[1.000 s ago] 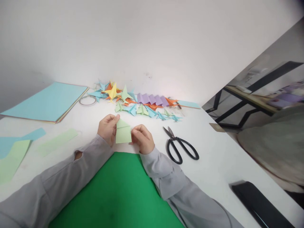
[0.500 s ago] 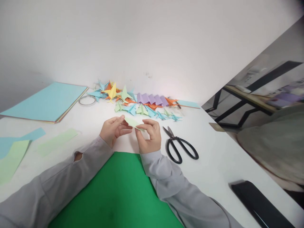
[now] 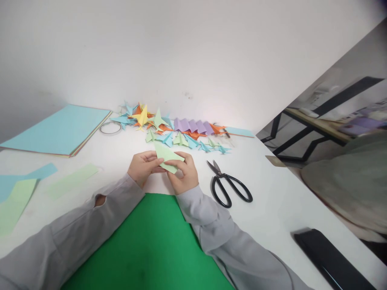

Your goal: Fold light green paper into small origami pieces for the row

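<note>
A piece of light green folded paper [image 3: 166, 154] is held up between both hands above the white table. My left hand [image 3: 144, 165] pinches its lower left edge, thumb on top and fingers underneath. My right hand [image 3: 185, 173] grips its right side between thumb and fingers. The paper looks triangular with a pointed corner toward the back; its underside is hidden. Just beyond it lie several small folded paper pieces, among them a green one [image 3: 180, 139] and a blue one [image 3: 165, 139].
Black-handled scissors [image 3: 222, 181] lie right of my hands. A green sheet [image 3: 145, 241] is under my forearms. Colored paper [image 3: 60, 131] is stacked at back left, beside a wire ring [image 3: 110, 128]. Paper scraps [image 3: 18, 197] lie left; a black object [image 3: 332, 257] is front right.
The green paper has turned so its broad face shows, with a corner pointing up and back. My right hand has shifted slightly left and down; the left thumb now lies across the paper.
</note>
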`<move>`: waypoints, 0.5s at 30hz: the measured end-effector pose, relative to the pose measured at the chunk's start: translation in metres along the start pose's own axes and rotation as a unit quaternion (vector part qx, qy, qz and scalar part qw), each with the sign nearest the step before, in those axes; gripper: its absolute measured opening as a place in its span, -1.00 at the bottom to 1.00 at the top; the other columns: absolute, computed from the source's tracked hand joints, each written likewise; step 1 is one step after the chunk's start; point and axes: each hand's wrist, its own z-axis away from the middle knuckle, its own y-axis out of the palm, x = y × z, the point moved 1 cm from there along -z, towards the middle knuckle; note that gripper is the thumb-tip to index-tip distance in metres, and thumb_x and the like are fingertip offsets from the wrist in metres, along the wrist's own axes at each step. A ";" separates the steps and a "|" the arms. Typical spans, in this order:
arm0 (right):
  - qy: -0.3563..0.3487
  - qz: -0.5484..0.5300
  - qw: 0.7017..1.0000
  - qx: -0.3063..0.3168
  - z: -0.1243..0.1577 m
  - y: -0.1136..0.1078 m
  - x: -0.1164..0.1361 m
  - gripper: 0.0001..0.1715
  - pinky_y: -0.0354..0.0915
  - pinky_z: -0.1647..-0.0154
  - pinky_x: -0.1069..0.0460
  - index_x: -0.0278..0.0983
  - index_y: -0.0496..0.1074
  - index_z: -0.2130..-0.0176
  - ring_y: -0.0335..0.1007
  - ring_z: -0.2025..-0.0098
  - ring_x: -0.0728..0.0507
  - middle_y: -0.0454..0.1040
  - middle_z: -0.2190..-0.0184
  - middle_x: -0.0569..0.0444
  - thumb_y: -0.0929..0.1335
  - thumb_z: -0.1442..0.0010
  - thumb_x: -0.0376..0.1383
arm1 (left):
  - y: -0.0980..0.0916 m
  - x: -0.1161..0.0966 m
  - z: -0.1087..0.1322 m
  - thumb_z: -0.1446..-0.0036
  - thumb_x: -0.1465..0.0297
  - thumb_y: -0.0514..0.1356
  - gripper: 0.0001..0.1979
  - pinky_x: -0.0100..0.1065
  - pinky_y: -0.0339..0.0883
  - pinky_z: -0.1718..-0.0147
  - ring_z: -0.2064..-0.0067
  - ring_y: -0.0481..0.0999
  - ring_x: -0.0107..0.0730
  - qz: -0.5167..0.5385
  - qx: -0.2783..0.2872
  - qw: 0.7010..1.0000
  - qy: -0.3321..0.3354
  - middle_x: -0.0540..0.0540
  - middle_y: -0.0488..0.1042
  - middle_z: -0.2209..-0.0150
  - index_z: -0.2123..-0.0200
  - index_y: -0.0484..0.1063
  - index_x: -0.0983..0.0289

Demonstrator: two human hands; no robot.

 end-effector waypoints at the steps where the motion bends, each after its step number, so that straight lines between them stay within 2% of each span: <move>1: 0.004 -0.004 1.000 -0.004 0.000 0.001 -0.001 -0.80 0.28 0.10 -0.07 -0.22 0.46 0.37 0.27 0.08 -0.16 0.27 0.19 -0.02 0.34 0.10 -0.41 | 0.000 0.000 0.000 0.31 0.46 0.36 -0.69 -0.44 0.45 0.49 0.44 0.51 -0.40 0.000 0.004 1.000 0.001 0.10 0.53 0.47 0.37 0.49 0.39; 5: 0.015 -0.007 1.000 -0.012 -0.001 0.001 -0.004 -0.85 0.29 0.11 -0.07 -0.20 0.47 0.39 0.29 0.12 -0.15 0.29 0.23 0.00 0.40 0.10 -0.34 | -0.002 0.002 -0.002 0.31 0.49 0.36 -0.65 -0.42 0.46 0.50 0.47 0.50 -0.40 0.002 -0.007 1.000 -0.005 0.12 0.53 0.48 0.33 0.47 0.42; 7: 0.011 -0.008 1.000 0.002 -0.002 0.000 -0.005 -0.87 0.28 0.11 -0.09 -0.20 0.48 0.40 0.28 0.11 -0.17 0.28 0.22 -0.02 0.41 0.09 -0.31 | -0.002 0.001 -0.002 0.29 0.52 0.34 -0.50 -0.39 0.46 0.50 0.50 0.50 -0.41 0.006 -0.022 1.000 -0.005 0.09 0.52 0.50 0.16 0.41 0.42; 10: 0.018 -0.018 1.000 0.005 -0.004 -0.001 -0.008 -0.88 0.28 0.10 -0.10 -0.20 0.49 0.43 0.30 0.14 -0.16 0.29 0.24 -0.01 0.43 0.10 -0.25 | -0.001 -0.002 -0.001 0.22 0.53 0.29 -0.21 -0.36 0.47 0.47 0.51 0.50 -0.43 0.011 -0.014 1.000 0.007 0.00 0.49 0.54 -0.14 0.11 0.36; 13: 0.065 -0.043 0.997 0.004 -0.004 -0.002 -0.010 -0.87 0.27 0.07 -0.08 -0.19 0.50 0.47 0.31 0.16 -0.14 0.30 0.27 0.01 0.43 0.11 -0.20 | -0.001 -0.003 0.001 0.19 0.52 0.27 -0.09 -0.37 0.47 0.43 0.52 0.49 -0.49 0.002 0.020 1.000 0.021 -0.11 0.44 0.58 -0.22 -0.10 0.21; 15: 0.115 -0.063 0.991 0.015 -0.005 -0.002 -0.010 -0.86 0.27 0.08 -0.06 -0.20 0.50 0.50 0.31 0.15 -0.14 0.31 0.28 0.01 0.44 0.12 -0.18 | -0.002 -0.002 0.001 0.19 0.51 0.28 -0.11 -0.34 0.48 0.41 0.51 0.50 -0.50 -0.007 0.035 0.999 0.029 -0.14 0.43 0.58 -0.21 -0.05 0.15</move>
